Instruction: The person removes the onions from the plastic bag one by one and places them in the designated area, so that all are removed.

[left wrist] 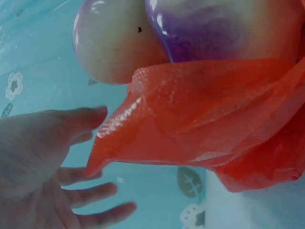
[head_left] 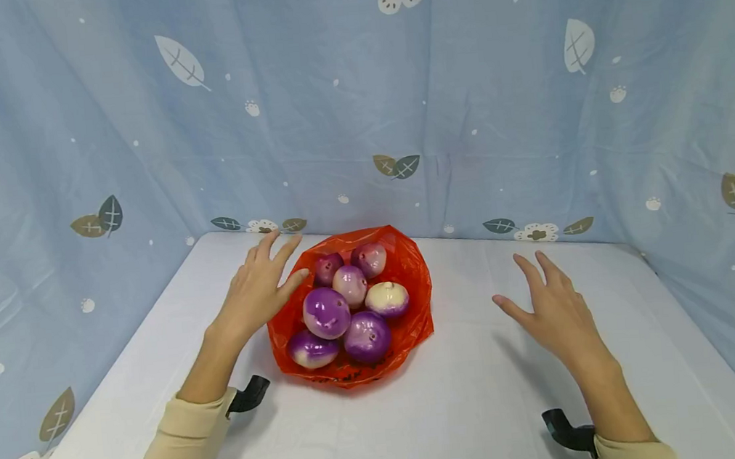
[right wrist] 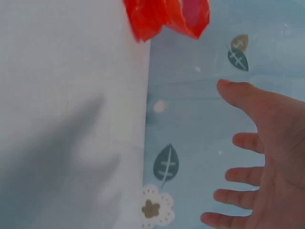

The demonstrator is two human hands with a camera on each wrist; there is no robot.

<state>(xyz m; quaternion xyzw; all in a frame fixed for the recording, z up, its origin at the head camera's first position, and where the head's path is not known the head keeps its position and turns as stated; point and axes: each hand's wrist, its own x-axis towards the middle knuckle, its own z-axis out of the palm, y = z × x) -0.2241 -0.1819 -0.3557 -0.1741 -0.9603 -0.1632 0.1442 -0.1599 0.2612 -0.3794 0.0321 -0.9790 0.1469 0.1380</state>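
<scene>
A red plastic bag (head_left: 420,320), its mouth spread wide, sits on the white table and holds several shiny purple-and-white round vegetables (head_left: 327,313) that look like turnips or onions. My left hand (head_left: 256,286) hovers at the bag's left rim, fingers spread and thumb pointing over the edge. In the left wrist view the thumb of that hand is right beside the red plastic (left wrist: 181,114), with nothing gripped. Well to the right of the bag, my right hand (head_left: 558,307) is held above the table with fingers apart and nothing in it.
The white table (head_left: 475,409) reaches back to a blue curtain (head_left: 344,115) printed with leaves and flowers, which also hangs along both sides. A black wrist-worn piece (head_left: 251,394) juts from the left sleeve, and a similar black piece (head_left: 565,431) from the right.
</scene>
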